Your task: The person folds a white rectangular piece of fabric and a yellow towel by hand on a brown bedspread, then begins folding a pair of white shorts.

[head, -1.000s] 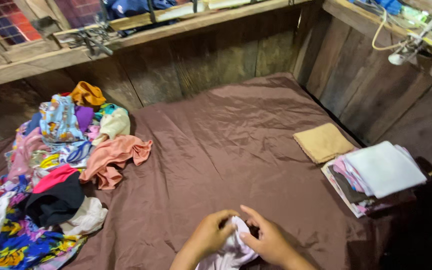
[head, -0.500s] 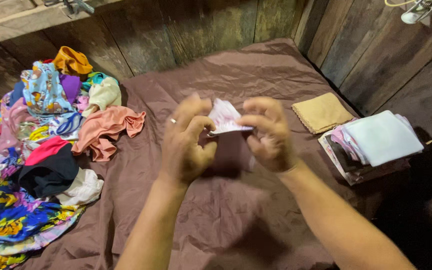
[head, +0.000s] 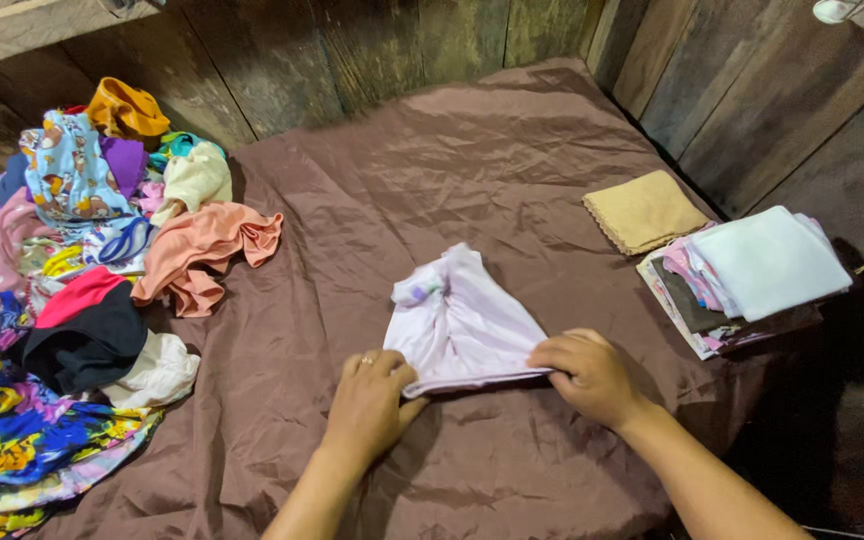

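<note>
Half a second ago we had the small pale lilac garment (head: 464, 325) up in the air between our hands, bunched and pinched in front of us; a second ago it was still a crumpled wad low at the near edge. Now it lies spread on the brown sheet (head: 432, 170) of the bed, and our hands have come down with it. We judge the shaking-out to be done and the piece laid flat, ready for smoothing or folding.

Our left hand (head: 369, 402) pins the near left corner of the garment, fingers curled onto its hem, a ring showing on one finger. Our right hand (head: 590, 373) grips the near right corner, fingers closed over the edge. The two hands are apart, with the hem stretched straight between them.

The garment looks thin and soft, a very light lilac, almost white. It fans wide at the near hem and narrows toward the far end, where the cloth gathers into a rumpled knot with a darker purple spot. Shallow creases run along it.

To the left sits the heap of unsorted clothes (head: 82, 290), bright prints, orange, pink and black. To the right, well apart from the garment, lie a folded tan cloth (head: 644, 210) and a stack of folded pieces (head: 752, 275), white on top.
</note>
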